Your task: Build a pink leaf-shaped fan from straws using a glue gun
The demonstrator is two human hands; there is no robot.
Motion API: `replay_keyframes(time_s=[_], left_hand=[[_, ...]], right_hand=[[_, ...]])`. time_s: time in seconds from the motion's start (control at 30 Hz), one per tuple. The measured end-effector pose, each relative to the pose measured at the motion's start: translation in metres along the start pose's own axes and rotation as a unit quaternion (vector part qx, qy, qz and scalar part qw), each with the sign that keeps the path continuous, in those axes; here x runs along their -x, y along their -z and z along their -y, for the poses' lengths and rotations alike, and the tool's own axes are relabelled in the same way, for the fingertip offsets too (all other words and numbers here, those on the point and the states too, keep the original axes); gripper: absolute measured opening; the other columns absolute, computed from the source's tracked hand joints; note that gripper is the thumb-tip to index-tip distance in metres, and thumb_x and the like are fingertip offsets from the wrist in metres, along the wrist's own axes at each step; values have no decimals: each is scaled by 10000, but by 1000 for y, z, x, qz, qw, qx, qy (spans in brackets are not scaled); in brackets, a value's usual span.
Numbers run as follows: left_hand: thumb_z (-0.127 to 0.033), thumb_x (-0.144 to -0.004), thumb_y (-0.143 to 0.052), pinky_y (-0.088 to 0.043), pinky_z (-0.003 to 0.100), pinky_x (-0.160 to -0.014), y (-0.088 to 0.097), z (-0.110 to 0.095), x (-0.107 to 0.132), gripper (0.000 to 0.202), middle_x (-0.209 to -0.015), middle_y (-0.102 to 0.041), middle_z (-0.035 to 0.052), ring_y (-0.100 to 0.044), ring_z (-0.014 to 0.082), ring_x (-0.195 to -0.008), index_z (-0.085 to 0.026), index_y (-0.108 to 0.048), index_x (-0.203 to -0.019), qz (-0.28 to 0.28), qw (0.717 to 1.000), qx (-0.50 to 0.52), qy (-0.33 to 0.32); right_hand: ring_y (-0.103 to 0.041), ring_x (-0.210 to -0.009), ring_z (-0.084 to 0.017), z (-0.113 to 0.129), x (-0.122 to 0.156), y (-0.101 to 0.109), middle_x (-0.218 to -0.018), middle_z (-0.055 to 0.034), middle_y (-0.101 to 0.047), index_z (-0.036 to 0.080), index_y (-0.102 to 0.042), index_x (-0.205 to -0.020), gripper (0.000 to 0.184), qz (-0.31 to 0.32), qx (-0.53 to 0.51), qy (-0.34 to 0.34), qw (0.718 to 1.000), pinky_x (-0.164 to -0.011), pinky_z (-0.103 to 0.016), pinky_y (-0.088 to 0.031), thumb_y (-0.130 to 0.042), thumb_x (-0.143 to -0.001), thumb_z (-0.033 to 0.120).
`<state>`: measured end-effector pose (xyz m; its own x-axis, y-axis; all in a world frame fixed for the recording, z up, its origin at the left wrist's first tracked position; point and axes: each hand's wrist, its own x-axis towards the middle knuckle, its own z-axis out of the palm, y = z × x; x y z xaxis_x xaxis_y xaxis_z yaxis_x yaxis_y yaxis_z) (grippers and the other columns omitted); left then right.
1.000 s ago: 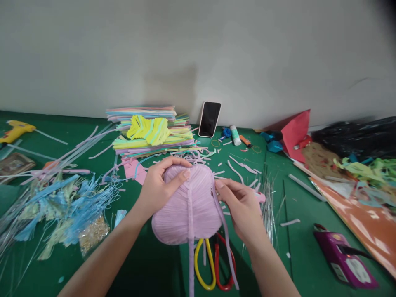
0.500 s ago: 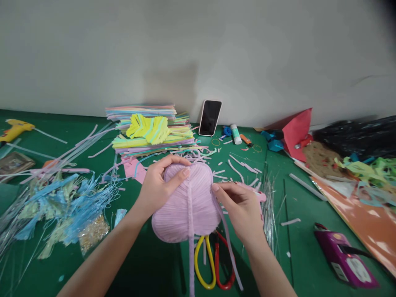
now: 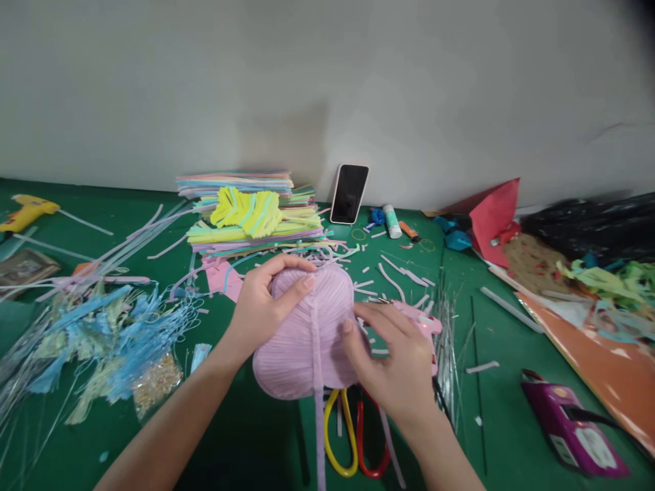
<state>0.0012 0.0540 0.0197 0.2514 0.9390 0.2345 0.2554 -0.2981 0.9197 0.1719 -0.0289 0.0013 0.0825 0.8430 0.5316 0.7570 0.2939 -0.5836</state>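
Observation:
A rounded, pear-like piece wrapped in lilac strips (image 3: 286, 354) is held up in front of me, with a raised lilac band running down its middle and hanging below as a long tail. My left hand (image 3: 269, 300) grips its upper left, thumb on the front and fingers behind. At the right edge, my right hand (image 3: 391, 348) has its thumb on the front and its fingertips by the rim. Another loose lilac strip (image 3: 391, 447) hangs below the right hand. Scissors with one yellow handle (image 3: 327, 447) and one red handle lie underneath. A pink glue gun (image 3: 427, 324) is partly hidden behind the right hand.
Bundled pastel strips (image 3: 235, 181) and a yellow wrapped piece (image 3: 245, 211) lie behind. A phone (image 3: 350, 194) leans on the wall. Blue tassels (image 3: 115, 334) and a bead bag (image 3: 156, 382) are left; thin wires (image 3: 449, 354) and a purple device (image 3: 573, 426) are right.
My right hand has shifted slightly down and turned, its thumb moving further onto the front of the piece. The left hand keeps its grip. The view has shifted slightly.

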Motion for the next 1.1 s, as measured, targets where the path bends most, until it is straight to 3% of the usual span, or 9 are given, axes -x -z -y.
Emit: replay_keyframes(time_s=[0.2,0.43,0.77,1.1], left_hand=[[-214,-815,-664,-475,244,-850,0,4,-2,88,-917,-708,-5,-636,152,-892,-192,-679,-899,-4,1000,4,-2],[-232,-812,-668,-481,245,-831,-1,3,-2,89,-903,-713,-6,-641,153,-877,-191,-684,-888,1,1000,10,4],[-235,-806,-670,-478,249,-842,-1,4,-3,86,-907,-713,-5,-640,154,-889,-193,-683,-880,4,1000,28,12],[-241,-802,-673,-466,275,-864,-1,8,-3,99,-924,-707,3,-632,168,-906,-199,-682,-892,5,998,52,22]], right_hand=[[-670,-861,-200,3,9,6,-955,-92,-712,138,-642,-1082,283,6,55,-1,998,-788,-328,-556,-640,-825,255],[-670,-820,-154,3,10,9,-887,-59,-713,161,-663,-1019,191,-4,52,32,998,-786,-265,-541,-568,-859,116],[-659,-829,-139,0,5,14,-898,-54,-720,147,-678,-1006,194,40,5,28,999,-813,-246,-527,-566,-858,89],[-694,-783,-139,6,2,19,-902,-47,-749,158,-699,-987,194,39,-43,0,998,-761,-233,-560,-600,-827,109]])
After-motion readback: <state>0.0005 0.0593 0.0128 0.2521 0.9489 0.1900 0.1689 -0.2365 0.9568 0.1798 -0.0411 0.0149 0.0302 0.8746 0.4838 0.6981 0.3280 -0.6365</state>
